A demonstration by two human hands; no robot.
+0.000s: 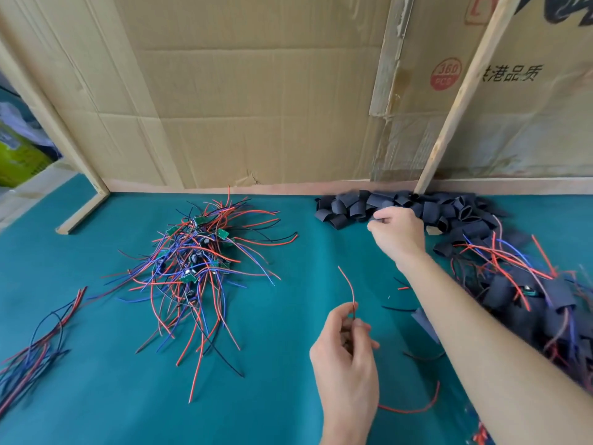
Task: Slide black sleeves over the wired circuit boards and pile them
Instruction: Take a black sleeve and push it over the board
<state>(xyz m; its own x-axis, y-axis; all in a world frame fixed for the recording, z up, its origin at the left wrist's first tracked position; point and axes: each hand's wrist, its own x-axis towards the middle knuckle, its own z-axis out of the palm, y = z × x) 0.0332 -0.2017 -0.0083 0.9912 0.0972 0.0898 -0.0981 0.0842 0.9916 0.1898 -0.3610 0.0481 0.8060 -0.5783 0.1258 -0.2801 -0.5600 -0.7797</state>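
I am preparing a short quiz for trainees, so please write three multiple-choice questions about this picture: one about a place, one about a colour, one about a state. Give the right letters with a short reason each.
1. Where does the pile of empty sleeves lie?
A. at the near left edge of the table
B. at the far edge, against the cardboard wall
C. on top of the bare boards

2. What colour is the table?
A. teal
B. white
C. brown

3. What is the left hand doing?
A. lying flat on the table
B. pressing on the sleeves
C. pinching wires, one red wire standing up

Key: 1 B, the sleeves sit along the base of the cardboard wall, where the right hand reaches them. 2 A, the surface is teal all over. 3 C, its fingers close on the red wire.
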